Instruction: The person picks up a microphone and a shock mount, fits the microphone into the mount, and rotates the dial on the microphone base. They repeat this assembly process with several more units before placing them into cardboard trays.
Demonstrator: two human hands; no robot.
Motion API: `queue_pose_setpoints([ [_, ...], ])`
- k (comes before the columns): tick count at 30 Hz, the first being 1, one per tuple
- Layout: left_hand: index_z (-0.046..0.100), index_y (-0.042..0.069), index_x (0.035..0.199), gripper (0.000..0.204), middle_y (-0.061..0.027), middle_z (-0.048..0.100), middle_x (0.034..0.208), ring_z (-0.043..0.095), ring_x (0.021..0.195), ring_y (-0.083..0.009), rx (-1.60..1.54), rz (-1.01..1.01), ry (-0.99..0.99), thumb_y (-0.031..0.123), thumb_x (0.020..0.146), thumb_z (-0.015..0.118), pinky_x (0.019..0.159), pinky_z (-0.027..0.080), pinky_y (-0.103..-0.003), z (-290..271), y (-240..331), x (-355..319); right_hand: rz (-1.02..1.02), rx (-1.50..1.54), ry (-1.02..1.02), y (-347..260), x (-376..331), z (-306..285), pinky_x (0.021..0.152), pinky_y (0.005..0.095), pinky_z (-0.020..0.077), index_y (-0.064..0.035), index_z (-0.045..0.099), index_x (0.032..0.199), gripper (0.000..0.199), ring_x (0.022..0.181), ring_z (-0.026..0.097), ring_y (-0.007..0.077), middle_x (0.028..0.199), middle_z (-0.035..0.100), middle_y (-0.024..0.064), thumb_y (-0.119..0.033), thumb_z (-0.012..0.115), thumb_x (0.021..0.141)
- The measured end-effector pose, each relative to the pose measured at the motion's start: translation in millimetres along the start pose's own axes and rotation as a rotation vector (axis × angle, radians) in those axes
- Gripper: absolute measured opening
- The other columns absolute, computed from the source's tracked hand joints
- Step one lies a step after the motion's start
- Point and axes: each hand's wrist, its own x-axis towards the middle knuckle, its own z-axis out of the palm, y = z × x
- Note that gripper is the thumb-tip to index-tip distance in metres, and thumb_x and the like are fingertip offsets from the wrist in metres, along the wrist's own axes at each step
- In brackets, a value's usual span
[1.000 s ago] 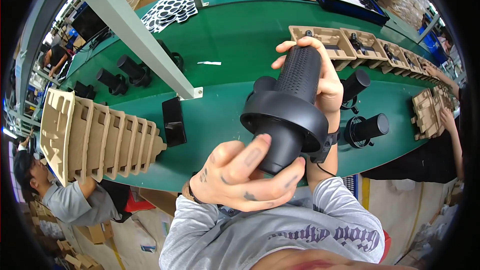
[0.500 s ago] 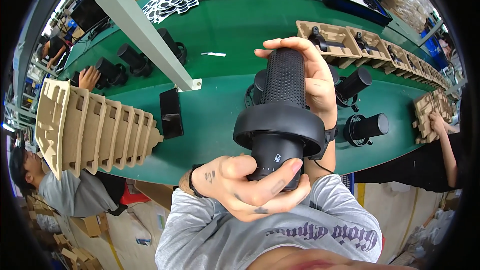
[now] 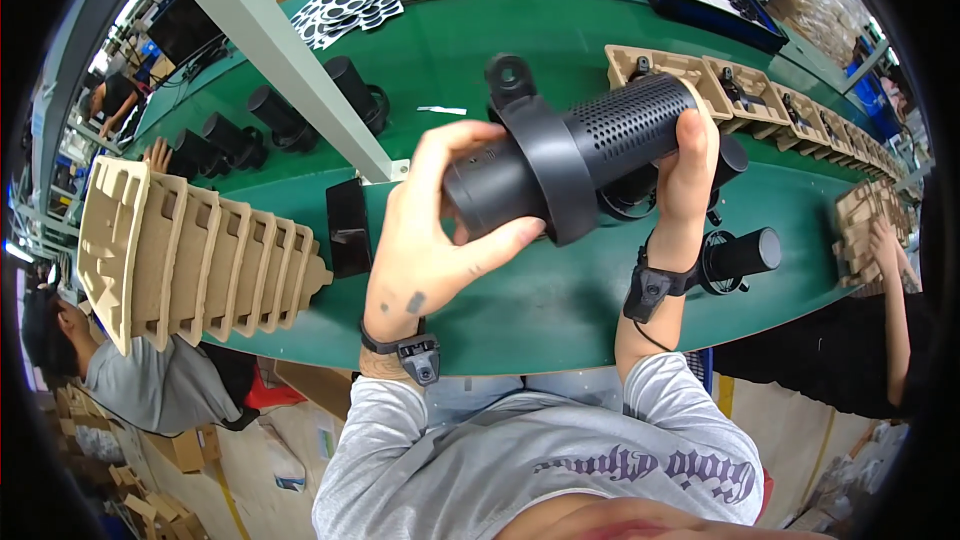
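Between both hands I hold a black microphone [image 3: 625, 125] above the green table, lying nearly level and tilted slightly up to the right. My left hand [image 3: 425, 210] is wrapped round its smooth lower end, thumb below and fingers above. My right hand [image 3: 692, 165] supports the perforated grille end, fingers partly hidden behind it. A wide black ring [image 3: 553, 175] with a mounting lug [image 3: 510, 78] encircles the body. Another microphone [image 3: 740, 252] lies in its ring mount to the right of my right wrist; one more [image 3: 730, 160] shows partly behind that hand.
A stack of brown moulded pulp trays [image 3: 190, 260] and a black box [image 3: 347, 228] are at left, near a metal post [image 3: 290, 60]. Several microphones [image 3: 275, 115] stand beyond. Open pulp trays [image 3: 670, 70] line the far right. People work at both sides.
The microphone has turned from upright to nearly level, its grille now toward the right and its mounting lug in sight. My left hand has moved left and up, my right hand slightly right.
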Motion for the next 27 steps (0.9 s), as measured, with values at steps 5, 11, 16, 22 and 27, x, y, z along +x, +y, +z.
queue_pose_setpoints([
  [5, 0.049, 0.001, 0.112, 0.056, -0.0097, 0.065, 0.076, 0.061, 0.062, -0.0112, -0.032, -0.226, -0.103, 0.026, 0.072, 0.079, 0.057, 0.049, -0.025, 0, 7, 1, 0.144, 0.031, 0.104, 1, 2, 10, 0.073, 0.0239, 0.0355, -0.0037, 0.057, 0.084, 0.032, 0.076, 0.043, 0.007, 0.08, 0.048, -0.0041, -0.034, 0.055, 0.093],
  [11, 0.048, 0.002, 0.107, 0.055, -0.0101, 0.064, 0.069, 0.06, 0.057, -0.0106, -0.003, -0.216, -0.13, 0.033, 0.073, 0.078, 0.053, 0.045, -0.022, -3, 1, -7, 0.393, -0.01, 0.144, 10, 4, 14, 0.077, 0.0242, 0.0423, -0.0069, 0.061, 0.1, 0.034, 0.082, 0.055, 0.0102, 0.089, 0.059, 0.0002, -0.039, 0.055, 0.093],
  [16, 0.048, 0.001, 0.107, 0.059, -0.01, 0.064, 0.072, 0.063, 0.06, -0.0106, 0.057, -0.09, -0.133, 0.036, 0.072, 0.08, 0.054, 0.048, -0.023, -5, -1, -13, 0.487, 0.026, 0.099, 8, 3, 21, 0.074, 0.0245, 0.0431, -0.0077, 0.061, 0.099, 0.034, 0.079, 0.056, 0.0111, 0.086, 0.059, 0.0006, -0.041, 0.056, 0.091],
  [22, 0.047, 0.001, 0.113, 0.067, -0.0095, 0.065, 0.073, 0.063, 0.057, -0.0112, 0.061, -0.15, -0.136, 0.032, 0.067, 0.085, 0.051, 0.049, -0.022, -3, 12, -15, 0.415, 0.097, 0.2, 23, 6, 22, 0.067, 0.0253, 0.0471, -0.0044, 0.06, 0.1, 0.039, 0.075, 0.059, 0.0127, 0.085, 0.061, 0.0049, -0.041, 0.053, 0.091],
  [27, 0.05, 0.005, 0.123, 0.071, -0.0111, 0.063, 0.093, 0.061, 0.052, -0.0161, 0.484, 0.169, -0.336, 0.038, 0.069, 0.081, 0.05, 0.049, -0.029, -12, -1, -14, 0.091, 0.169, -0.102, -10, 2, 9, 0.069, 0.0253, 0.0442, 0.0017, 0.058, 0.098, 0.059, 0.073, 0.056, 0.0132, 0.082, 0.059, 0.0071, -0.053, 0.053, 0.078],
])
